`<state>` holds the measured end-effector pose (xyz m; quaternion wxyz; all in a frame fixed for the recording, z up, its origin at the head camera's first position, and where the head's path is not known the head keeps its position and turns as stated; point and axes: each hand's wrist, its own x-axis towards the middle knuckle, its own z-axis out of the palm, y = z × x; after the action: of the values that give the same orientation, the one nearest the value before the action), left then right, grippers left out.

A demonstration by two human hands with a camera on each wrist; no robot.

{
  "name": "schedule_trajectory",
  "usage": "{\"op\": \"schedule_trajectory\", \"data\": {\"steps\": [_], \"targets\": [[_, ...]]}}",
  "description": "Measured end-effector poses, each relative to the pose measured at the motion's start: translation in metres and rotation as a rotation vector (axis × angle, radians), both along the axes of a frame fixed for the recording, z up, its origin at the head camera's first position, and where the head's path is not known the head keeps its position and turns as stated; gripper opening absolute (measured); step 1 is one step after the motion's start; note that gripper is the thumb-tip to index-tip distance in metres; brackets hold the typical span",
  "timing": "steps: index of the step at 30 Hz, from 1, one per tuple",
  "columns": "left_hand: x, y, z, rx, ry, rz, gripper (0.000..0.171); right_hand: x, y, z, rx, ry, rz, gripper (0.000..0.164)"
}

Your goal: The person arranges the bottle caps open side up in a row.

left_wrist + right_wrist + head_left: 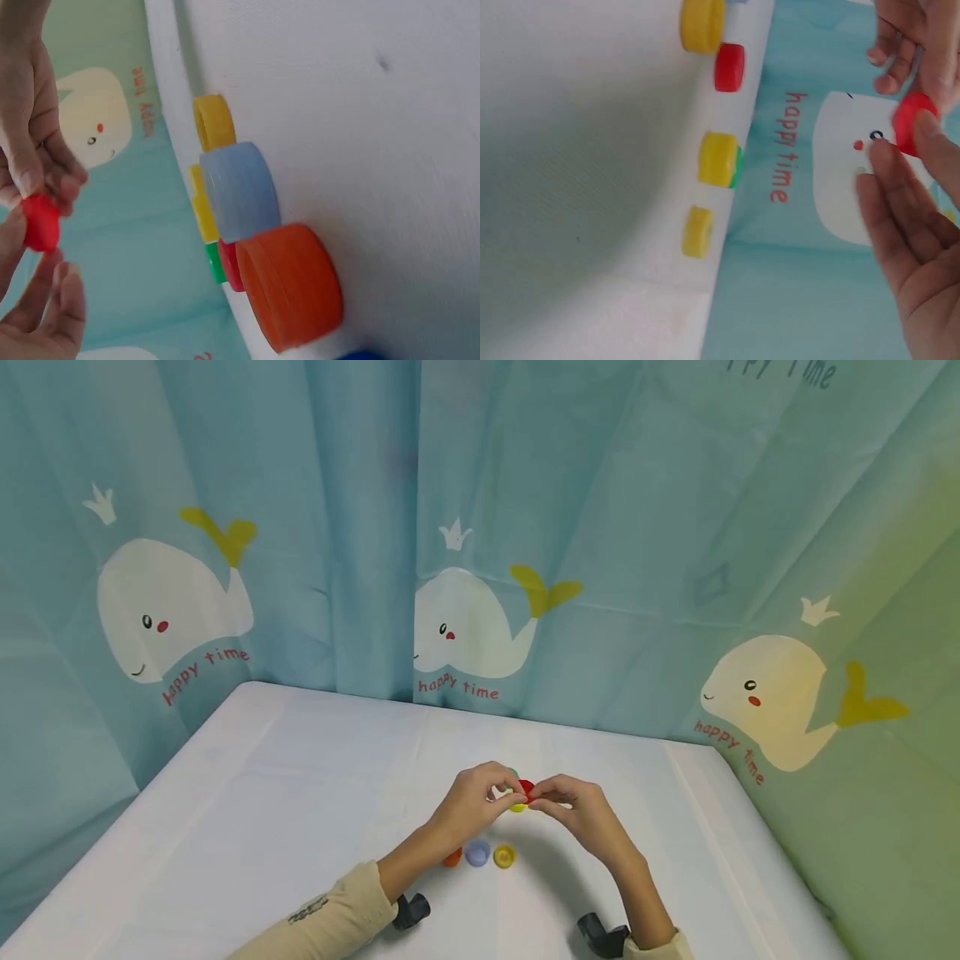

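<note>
Both hands meet above the white table around a small red cap (527, 788). My left hand (467, 803) pinches it from the left between thumb and fingers. From the other side, the thumb and fingertips of my right hand (588, 814) pinch the same cap, whose red side (909, 124) shows between the fingers in the right wrist view. Nearer on the table stand an orange cap (452, 858), a light blue cap (477, 852) and a yellow cap (505, 857). Fingers partly hide another yellow cap (518, 807) and a green cap (514, 772) behind them.
A second red cap (730, 67) lies on the table, with more yellow caps (697, 232) along it. Something blue (361, 355) shows at the left wrist view's lower edge. A whale-print curtain (360, 568) hangs behind the table (300, 777). Black devices (412, 911) sit at both wrists.
</note>
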<state>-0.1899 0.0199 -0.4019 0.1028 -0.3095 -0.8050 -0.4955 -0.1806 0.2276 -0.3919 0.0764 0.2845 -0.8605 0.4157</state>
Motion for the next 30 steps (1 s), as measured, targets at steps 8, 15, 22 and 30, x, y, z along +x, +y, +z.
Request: {"op": "schedule_trajectory", "data": {"steps": [8,15,22,30], "targets": [[0.008,0.002,0.002,-0.234,-0.008,-0.032,0.008,0.002,0.004,0.007,0.113,-0.119,0.056,0.007],[0.017,0.004,-0.006,-0.318,-0.044,-0.039,0.011,0.006,0.004,0.005,0.168,-0.231,0.037,0.005],[0.023,0.01,-0.011,-0.388,-0.101,-0.075,0.013,0.01,0.004,0.005,0.259,-0.301,0.057,0.003],[0.026,0.015,-0.019,-0.536,-0.023,-0.096,0.027,0.012,0.0,0.004,0.358,-0.363,0.02,0.008]]}}
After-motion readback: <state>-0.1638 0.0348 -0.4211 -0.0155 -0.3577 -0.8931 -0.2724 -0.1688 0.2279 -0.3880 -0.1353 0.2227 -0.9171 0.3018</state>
